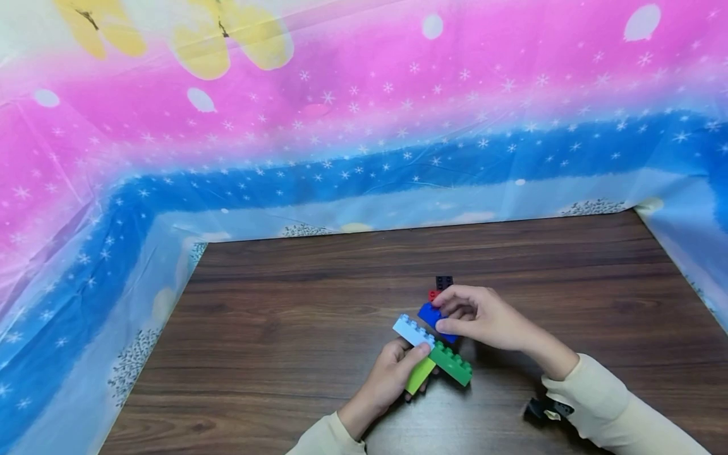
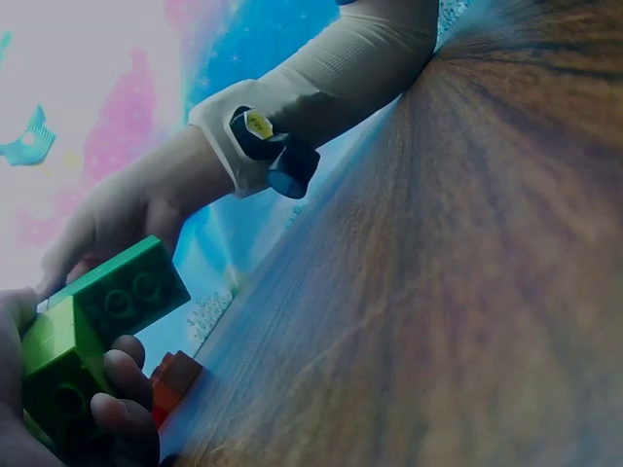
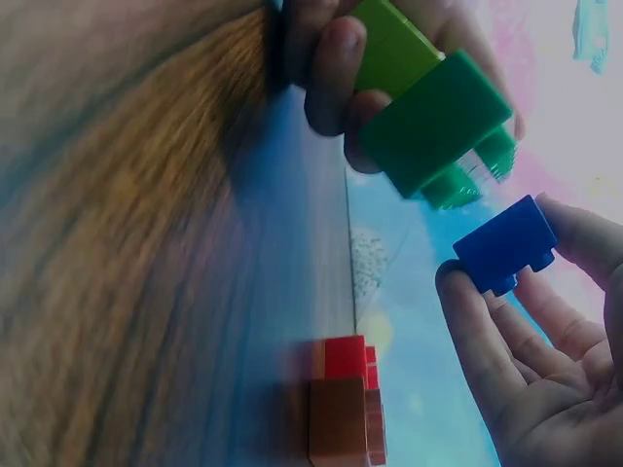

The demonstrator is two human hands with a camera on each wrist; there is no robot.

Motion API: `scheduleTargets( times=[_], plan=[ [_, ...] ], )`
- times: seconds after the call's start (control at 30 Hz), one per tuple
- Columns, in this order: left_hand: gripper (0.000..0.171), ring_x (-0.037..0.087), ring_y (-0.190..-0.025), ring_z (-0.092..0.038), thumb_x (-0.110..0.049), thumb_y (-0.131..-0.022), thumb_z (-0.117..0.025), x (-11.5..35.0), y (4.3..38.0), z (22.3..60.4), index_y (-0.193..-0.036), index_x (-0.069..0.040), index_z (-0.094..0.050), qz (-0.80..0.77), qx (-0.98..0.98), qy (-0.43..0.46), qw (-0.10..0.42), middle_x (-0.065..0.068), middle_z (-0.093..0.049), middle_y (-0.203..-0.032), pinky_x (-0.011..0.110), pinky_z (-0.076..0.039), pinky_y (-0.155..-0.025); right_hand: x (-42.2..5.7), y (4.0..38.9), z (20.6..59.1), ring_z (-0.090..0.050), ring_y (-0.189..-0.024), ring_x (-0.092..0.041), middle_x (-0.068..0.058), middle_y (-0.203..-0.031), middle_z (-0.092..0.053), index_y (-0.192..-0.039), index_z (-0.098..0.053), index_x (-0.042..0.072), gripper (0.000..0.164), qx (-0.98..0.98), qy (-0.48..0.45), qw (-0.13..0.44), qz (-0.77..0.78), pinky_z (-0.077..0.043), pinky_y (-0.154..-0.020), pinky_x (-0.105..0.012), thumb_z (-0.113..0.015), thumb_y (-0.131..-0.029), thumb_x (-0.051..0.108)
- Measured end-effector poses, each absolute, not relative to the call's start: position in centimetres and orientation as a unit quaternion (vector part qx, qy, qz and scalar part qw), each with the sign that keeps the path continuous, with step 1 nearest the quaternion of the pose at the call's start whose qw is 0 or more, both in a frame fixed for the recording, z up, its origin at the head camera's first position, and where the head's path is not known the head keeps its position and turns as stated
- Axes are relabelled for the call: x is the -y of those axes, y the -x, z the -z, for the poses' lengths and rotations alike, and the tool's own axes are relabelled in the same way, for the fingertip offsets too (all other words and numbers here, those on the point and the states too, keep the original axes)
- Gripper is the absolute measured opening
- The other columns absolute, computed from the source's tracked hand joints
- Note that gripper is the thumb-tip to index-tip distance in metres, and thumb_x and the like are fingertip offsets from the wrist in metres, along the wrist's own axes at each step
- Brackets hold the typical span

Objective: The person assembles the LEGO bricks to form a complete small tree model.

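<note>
My left hand (image 1: 387, 373) grips a joined set of bricks: a light blue brick (image 1: 413, 330) and a green brick (image 1: 453, 364) end to end, with a lime brick (image 1: 419, 377) under them. Its thumb lies over the light blue brick. Just beyond, my right hand (image 1: 493, 319) pinches a blue brick (image 3: 506, 245) between thumb and fingertip. In the right wrist view a gap shows between the blue brick and the green one, and the blue brick's studs face away from the set. Fingers cover part of the lime brick.
Behind the right hand, a red brick (image 1: 434, 295) and a dark brick (image 1: 444, 282) stand on the wooden table (image 1: 284, 303); the dark one looks brown in the right wrist view. A patterned cloth (image 1: 370, 189) hangs around the table. Each sleeve is light; a dark device (image 1: 548, 409) sits at the right cuff.
</note>
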State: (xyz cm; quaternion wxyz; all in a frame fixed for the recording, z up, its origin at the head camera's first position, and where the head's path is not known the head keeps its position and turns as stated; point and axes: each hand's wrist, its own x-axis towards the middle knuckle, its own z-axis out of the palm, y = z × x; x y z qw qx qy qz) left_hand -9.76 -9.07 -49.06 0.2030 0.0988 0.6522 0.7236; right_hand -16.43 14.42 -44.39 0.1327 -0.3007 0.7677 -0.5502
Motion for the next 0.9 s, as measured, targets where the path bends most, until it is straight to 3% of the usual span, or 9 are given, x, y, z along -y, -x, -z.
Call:
scheduleTargets(
  times=[0.27, 0.9],
  plan=[
    [0.044, 0.01, -0.053, -0.056, -0.029, -0.11, -0.057, 9.18, 9.92, 49.24, -0.126, 0.012, -0.059, -0.719, -0.653, -0.113, 0.212, 0.028, -0.072, -0.088, 0.018, -0.041, -0.04, -14.01, 16.09, 44.26, -0.072, -0.101, -0.019, -0.01, -0.111, -0.075, -0.125, -0.069, 0.001, 0.03, -0.746, 0.308, 0.156, 0.57, -0.064, -0.085, -0.034, -0.077, -0.098, 0.012],
    [0.045, 0.01, -0.055, -0.057, -0.03, -0.112, -0.053, 9.26, 9.72, 49.54, -0.129, 0.011, -0.057, -0.707, -0.663, -0.124, 0.213, 0.028, -0.071, -0.092, 0.018, -0.041, -0.039, -13.68, 15.63, 45.11, -0.073, -0.093, -0.014, -0.011, -0.113, -0.077, -0.119, -0.076, 0.0, 0.023, -0.747, 0.325, 0.137, 0.563, -0.063, -0.079, -0.032, -0.077, -0.097, 0.009]
  ],
)
